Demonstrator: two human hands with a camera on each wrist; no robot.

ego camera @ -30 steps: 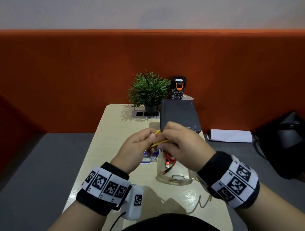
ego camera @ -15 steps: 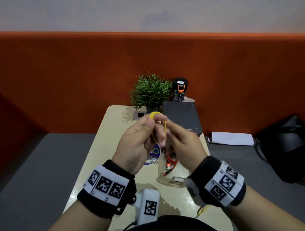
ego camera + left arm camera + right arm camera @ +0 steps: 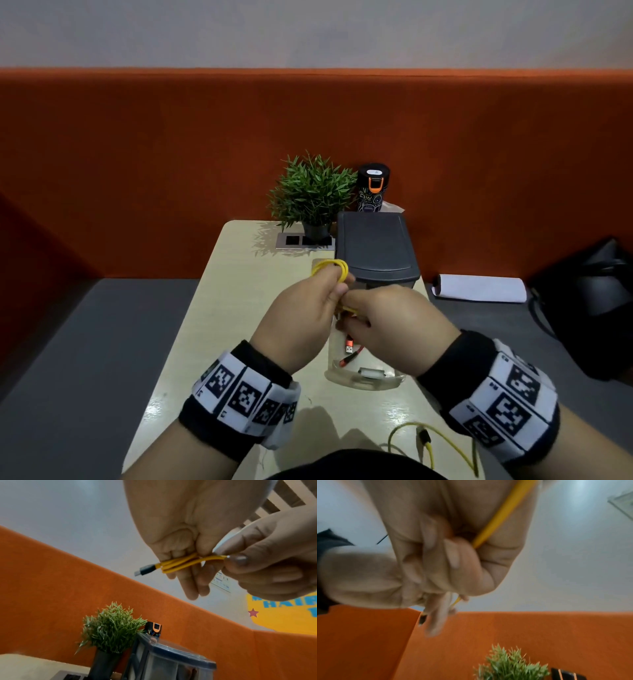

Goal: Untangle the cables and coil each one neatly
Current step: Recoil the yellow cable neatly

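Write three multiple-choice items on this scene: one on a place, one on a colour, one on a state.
1. Where does the red cable lie?
A. in the clear container
B. on the grey box
C. under the plant

2. What colour is the cable being coiled?
A. white
B. yellow
C. black

3. What is the left hand doing?
A. resting flat
B. pointing
C. gripping loops

Key: A, the red cable sits inside the clear container; B, the yellow cable; C, the left hand has its fingers curled round the loops.
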